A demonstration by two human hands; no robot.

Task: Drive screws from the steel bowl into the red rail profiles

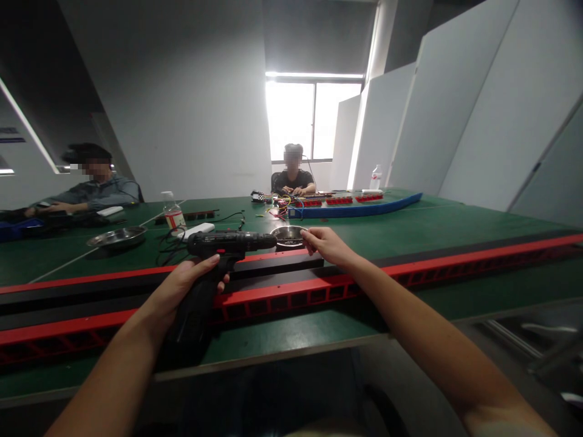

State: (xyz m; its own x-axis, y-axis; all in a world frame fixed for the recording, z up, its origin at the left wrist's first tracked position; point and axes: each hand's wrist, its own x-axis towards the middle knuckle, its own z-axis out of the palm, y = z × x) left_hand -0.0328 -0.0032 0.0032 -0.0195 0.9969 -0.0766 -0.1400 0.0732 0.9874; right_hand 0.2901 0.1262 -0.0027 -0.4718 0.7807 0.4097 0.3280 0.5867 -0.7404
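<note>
Both forearms reach out from the bottom edge over the green table (410, 227). Left hand (186, 285) closed round the grip of a black cordless drill (228, 243), thumb across the top of the handle; drill held level, chuck pointing right toward the other hand. Right hand (325, 243) stretched forward, fingers loosely curled, fingertips (304, 234) at the rim of a small metal bowl (286, 235); cannot tell if they pinch anything. Bowl sits just behind the red-and-black rail (410, 267) that runs across the table. Drill nose sits in front of the bowl's left edge. Left of the drill: water bottle (173, 211), black cables (170, 249), a bigger metal dish (117, 237). Far side: blue tray (364, 209) with red parts, seated person (294, 176) behind it. Another person (93, 188) at far left.
</note>
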